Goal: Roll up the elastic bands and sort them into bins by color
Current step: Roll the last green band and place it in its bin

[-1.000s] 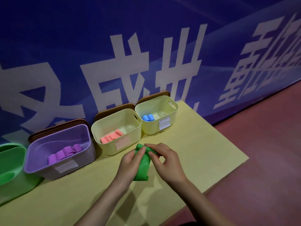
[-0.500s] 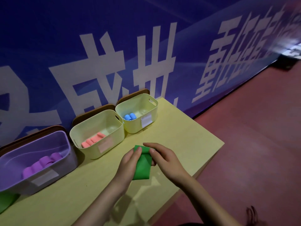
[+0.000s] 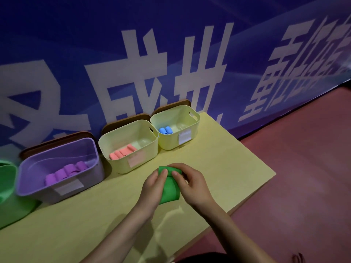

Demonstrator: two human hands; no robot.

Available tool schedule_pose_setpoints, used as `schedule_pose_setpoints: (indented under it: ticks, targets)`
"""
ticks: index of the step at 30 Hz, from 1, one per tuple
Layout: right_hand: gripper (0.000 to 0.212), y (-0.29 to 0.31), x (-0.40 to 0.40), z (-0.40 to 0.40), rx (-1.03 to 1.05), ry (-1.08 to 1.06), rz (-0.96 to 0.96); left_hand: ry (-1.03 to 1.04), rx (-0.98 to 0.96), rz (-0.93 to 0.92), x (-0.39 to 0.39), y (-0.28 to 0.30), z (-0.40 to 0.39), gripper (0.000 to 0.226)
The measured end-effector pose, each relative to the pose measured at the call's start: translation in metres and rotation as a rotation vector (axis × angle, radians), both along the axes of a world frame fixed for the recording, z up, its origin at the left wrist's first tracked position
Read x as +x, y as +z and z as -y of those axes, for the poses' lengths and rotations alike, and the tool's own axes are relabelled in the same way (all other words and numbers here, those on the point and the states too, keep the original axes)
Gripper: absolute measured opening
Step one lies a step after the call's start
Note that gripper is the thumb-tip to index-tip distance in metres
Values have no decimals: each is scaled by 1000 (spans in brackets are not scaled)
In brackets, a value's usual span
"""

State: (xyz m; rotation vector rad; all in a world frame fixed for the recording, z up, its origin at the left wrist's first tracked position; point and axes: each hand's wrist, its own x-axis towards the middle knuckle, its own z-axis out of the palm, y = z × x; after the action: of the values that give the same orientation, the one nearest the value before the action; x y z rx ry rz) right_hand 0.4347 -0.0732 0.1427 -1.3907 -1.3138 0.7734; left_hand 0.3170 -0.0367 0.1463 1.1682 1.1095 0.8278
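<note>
A green elastic band (image 3: 170,192) lies on the yellow table (image 3: 228,168), its far end partly rolled. My left hand (image 3: 152,186) and my right hand (image 3: 191,184) both pinch that rolled end with fingertips and thumbs. Behind stand a purple bin (image 3: 34,186) with purple rolls (image 3: 66,170), a pale yellow bin (image 3: 150,149) with several pink rolls (image 3: 122,152), and a second pale yellow bin (image 3: 193,128) with two blue rolls (image 3: 165,130). A green bin (image 3: 7,186) shows at the left edge; its inside is hidden.
Brown lids (image 3: 125,121) lean behind the bins against a blue banner wall (image 3: 171,54). The table's right edge drops to a red floor (image 3: 303,168).
The flat part of the green band has grown shorter as both hands roll its far end toward me. The camera view swung right, then back left.
</note>
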Motion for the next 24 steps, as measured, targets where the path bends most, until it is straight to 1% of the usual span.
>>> schedule_pose_setpoints:
  ticks: [2,8,12,14,17,20,24]
  targets:
    - [23,-1,-7,-5,31,1,43,43,-50,48,-6,-1,-2,24]
    - [22,-1,-31,-18,24,12,-87,125,-128,165,-29,3,-9,22]
    - [32,4,-42,-29,28,38,-87,163,-149,208,-40,6,-13,26]
    - [29,6,-46,-35,22,46,-63,189,-116,191,-44,9,-16,24]
    - [25,8,-48,-42,25,36,-39,204,-41,107,-52,10,-24,23]
    - [27,10,-50,-47,24,39,-50,189,-2,49,-56,12,-31,25]
    - [30,12,-48,-52,56,22,-31,204,7,69,-50,13,-34,27]
